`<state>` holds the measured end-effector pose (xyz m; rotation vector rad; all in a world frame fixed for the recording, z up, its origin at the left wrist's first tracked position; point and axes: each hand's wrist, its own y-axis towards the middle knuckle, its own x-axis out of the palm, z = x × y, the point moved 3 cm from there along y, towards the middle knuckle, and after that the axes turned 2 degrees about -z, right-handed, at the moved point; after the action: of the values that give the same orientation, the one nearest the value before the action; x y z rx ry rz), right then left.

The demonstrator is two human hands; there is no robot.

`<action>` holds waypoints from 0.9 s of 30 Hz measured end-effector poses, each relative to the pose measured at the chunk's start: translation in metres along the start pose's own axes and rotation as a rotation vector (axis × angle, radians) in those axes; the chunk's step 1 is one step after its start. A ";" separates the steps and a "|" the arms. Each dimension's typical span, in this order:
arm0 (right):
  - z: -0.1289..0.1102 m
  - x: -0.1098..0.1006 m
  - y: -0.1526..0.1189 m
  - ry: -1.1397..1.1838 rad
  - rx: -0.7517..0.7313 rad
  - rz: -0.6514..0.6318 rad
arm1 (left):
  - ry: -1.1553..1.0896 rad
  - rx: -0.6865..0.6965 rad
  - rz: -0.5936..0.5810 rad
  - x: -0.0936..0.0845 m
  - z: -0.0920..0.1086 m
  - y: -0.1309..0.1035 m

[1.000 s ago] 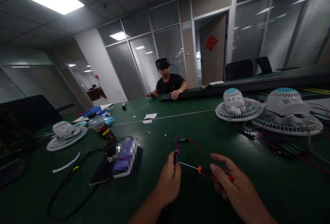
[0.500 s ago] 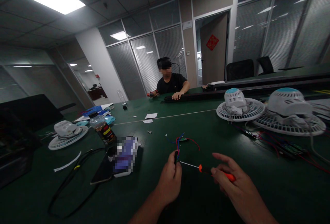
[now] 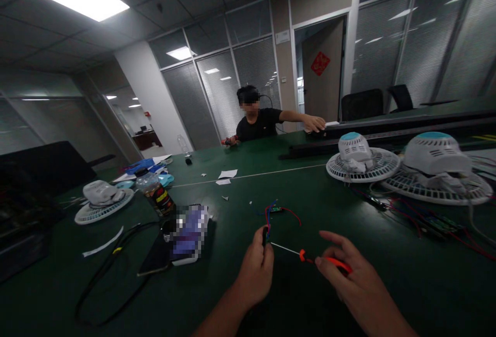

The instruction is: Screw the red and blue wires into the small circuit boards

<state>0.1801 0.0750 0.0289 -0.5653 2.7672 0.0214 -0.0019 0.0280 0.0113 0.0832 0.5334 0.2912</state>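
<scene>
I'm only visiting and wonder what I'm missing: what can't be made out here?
All in the head view:
Small part in the left hand: mostly hidden by fingers.
Tip of the screwdriver in the right hand: too small to tell whether it touches the part.
Device screen: pixelated.
Bottle label: too blurred to read.
Red tool of the person opposite: small, partly behind their hand.

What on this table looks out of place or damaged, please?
White paper scraps lie loose on the green table, like litter. Wires sprawl untidily beside the white fans at right. No spill or damage shows.
</scene>
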 end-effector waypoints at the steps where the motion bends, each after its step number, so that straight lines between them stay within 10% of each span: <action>1: 0.000 0.000 0.000 0.002 0.012 -0.015 | -0.004 0.003 -0.003 0.000 0.000 0.000; 27: 0.003 0.002 0.004 0.014 0.130 -0.086 | -0.026 -0.015 -0.008 -0.001 -0.002 0.000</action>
<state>0.1784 0.0781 0.0251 -0.6512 2.7297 -0.1803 -0.0037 0.0279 0.0105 0.0705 0.5061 0.2863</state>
